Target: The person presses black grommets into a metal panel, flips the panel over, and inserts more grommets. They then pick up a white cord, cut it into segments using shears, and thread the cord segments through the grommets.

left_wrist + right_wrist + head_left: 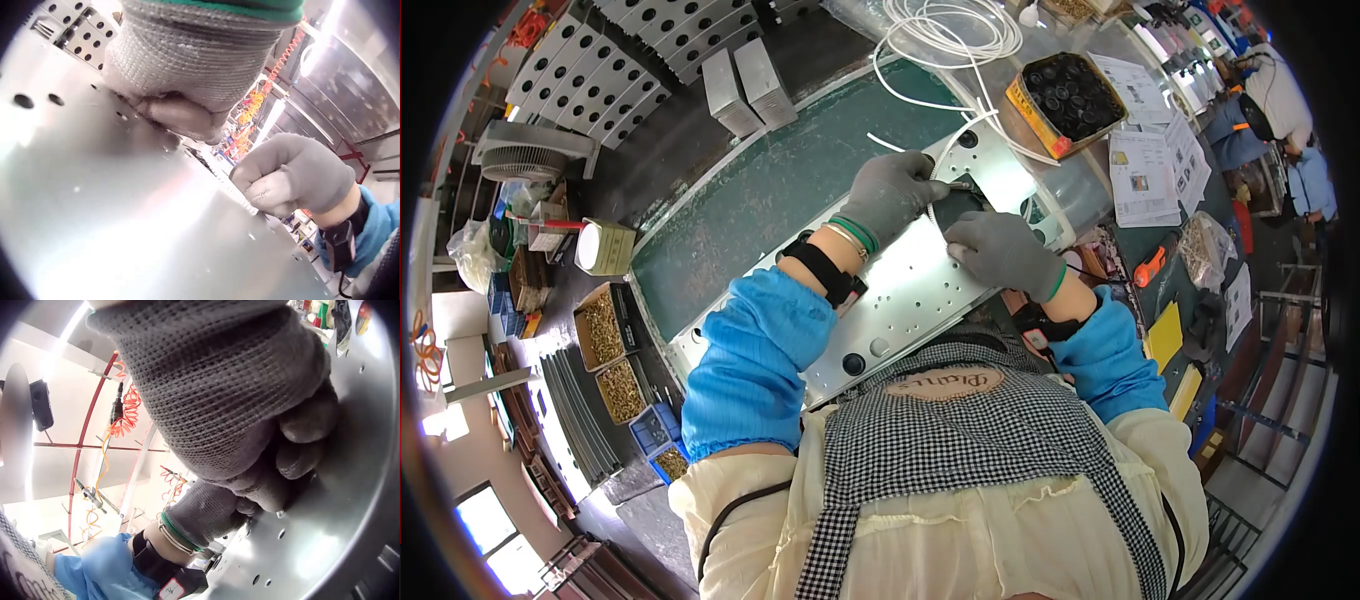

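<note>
A white ribbed strip (219, 177) runs along an edge of the shiny metal panel (897, 285), beside a dark opening (956, 208). My gloved left hand (888, 197) pinches the strip by the opening, thumb and forefinger reaching toward its edge. Across from it, my gloved right hand (1003, 253) has its fingers curled, and in the left wrist view its thumb and forefinger pinch the strip's other end. Both hands rest low over the panel, close together. Part of the strip is hidden under the gloves.
A coil of white cord (960, 35) trails onto the panel from behind. To the right stand a tin of black round parts (1065, 95) and printed sheets (1145, 175). An orange-handled tool (1155, 262) lies farther right; metal blocks (750, 88) sit beyond the green bench top (750, 195).
</note>
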Demonstrator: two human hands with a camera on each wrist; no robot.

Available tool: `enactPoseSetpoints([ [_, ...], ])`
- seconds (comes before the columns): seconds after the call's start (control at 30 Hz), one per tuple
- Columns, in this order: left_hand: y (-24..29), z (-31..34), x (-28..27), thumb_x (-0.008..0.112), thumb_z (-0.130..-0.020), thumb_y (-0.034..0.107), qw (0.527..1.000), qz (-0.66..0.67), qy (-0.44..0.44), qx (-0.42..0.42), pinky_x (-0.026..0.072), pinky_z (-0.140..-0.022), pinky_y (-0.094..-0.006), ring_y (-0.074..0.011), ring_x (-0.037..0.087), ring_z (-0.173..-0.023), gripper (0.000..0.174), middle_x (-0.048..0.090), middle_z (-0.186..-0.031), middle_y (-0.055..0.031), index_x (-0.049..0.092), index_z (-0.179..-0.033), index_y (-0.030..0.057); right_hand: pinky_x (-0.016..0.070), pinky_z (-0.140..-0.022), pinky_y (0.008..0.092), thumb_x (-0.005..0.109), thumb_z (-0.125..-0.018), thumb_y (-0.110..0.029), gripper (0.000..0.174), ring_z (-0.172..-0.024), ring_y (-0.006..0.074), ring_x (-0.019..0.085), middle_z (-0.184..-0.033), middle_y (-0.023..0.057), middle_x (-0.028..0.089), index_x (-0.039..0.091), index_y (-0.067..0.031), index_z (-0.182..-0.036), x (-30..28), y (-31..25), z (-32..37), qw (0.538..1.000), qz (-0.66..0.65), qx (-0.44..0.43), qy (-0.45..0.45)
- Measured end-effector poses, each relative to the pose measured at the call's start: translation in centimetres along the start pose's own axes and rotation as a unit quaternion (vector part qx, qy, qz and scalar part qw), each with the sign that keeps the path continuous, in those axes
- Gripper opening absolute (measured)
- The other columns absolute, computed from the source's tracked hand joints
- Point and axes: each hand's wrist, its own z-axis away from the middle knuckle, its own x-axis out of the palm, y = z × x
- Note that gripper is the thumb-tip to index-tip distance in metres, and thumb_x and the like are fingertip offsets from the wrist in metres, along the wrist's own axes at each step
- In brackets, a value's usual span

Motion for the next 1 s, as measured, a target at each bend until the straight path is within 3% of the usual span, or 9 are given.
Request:
enactPoseSetpoints([
  [0.13,-0.5,0.0,0.4,0.078,-0.086,0.022,0.999,-0.021,0.018,0.041,0.0529,-0.068,-0.0318,-0.0140,0.064,-0.071,0.036,0.069,-0.085,-0.0084,0.071,-0.113,0.0001,0.0554,-0.070,0.0425,0.064,-0.089,-0.015,0.011,-0.081,0.0322,0.067,-0.088,0.0114,0.063,0.067,-0.0062,-0.094,2.4,-1.4,1.4,0.993,0.033,-0.005,0.115],
  [0.23,0.3,0.2,0.2,0.078,-0.085,0.022,0.997,-0.068,0.028,0.038,0.0529,-0.071,-0.0326,-0.0160,0.066,-0.073,0.036,0.070,-0.087,-0.0090,0.071,-0.113,0.0000,0.0555,-0.070,0.0419,0.065,-0.088,-0.014,0.012,-0.081,0.0324,0.066,-0.090,0.0122,0.062,0.067,-0.0044,-0.096,3.0,-1.7,1.6,0.984,0.058,-0.024,0.164],
  [0.43,0.5,0.0,-0.4,0.078,-0.085,0.025,0.997,-0.079,-0.012,0.022,0.0542,-0.073,-0.0329,-0.0168,0.068,-0.079,0.043,0.070,-0.092,-0.0101,0.068,-0.119,0.0000,0.0562,-0.076,0.0404,0.067,-0.090,-0.019,0.020,-0.087,0.0318,0.068,-0.101,0.0134,0.063,0.067,-0.0025,-0.099,0.9,-0.7,1.0,0.995,0.055,-0.081,0.020],
  [0.53,0.8,0.5,-0.9,0.077,-0.085,0.024,0.999,-0.028,-0.034,-0.003,0.0546,-0.074,-0.0321,-0.0165,0.068,-0.080,0.045,0.070,-0.094,-0.0106,0.067,-0.122,-0.0004,0.0566,-0.080,0.0403,0.072,-0.086,-0.023,0.031,-0.094,0.0326,0.069,-0.113,0.0121,0.066,0.068,-0.0019,-0.109,0.4,0.4,0.7,0.997,-0.010,-0.075,0.002],
  [0.63,0.6,0.3,-0.7,0.077,-0.084,0.023,0.998,-0.053,-0.013,0.017,0.0546,-0.074,-0.0316,-0.0165,0.068,-0.080,0.047,0.070,-0.094,-0.0109,0.066,-0.123,-0.0006,0.0564,-0.082,0.0397,0.072,-0.087,-0.024,0.034,-0.096,0.0325,0.069,-0.116,0.0122,0.066,0.068,-0.0039,-0.114,0.9,0.6,0.8,0.993,-0.059,-0.080,0.068],
  [1.0,-0.4,0.0,-0.3,0.075,-0.085,0.021,0.996,-0.073,0.006,0.042,0.0548,-0.075,-0.0321,-0.0173,0.068,-0.081,0.049,0.069,-0.091,-0.0097,0.063,-0.128,0.0005,0.0569,-0.083,0.0433,0.065,-0.093,-0.032,0.050,-0.099,0.0329,0.069,-0.123,0.0128,0.063,0.058,-0.0071,-0.136,1.1,-0.2,-0.3,0.999,-0.021,-0.021,0.015],
])
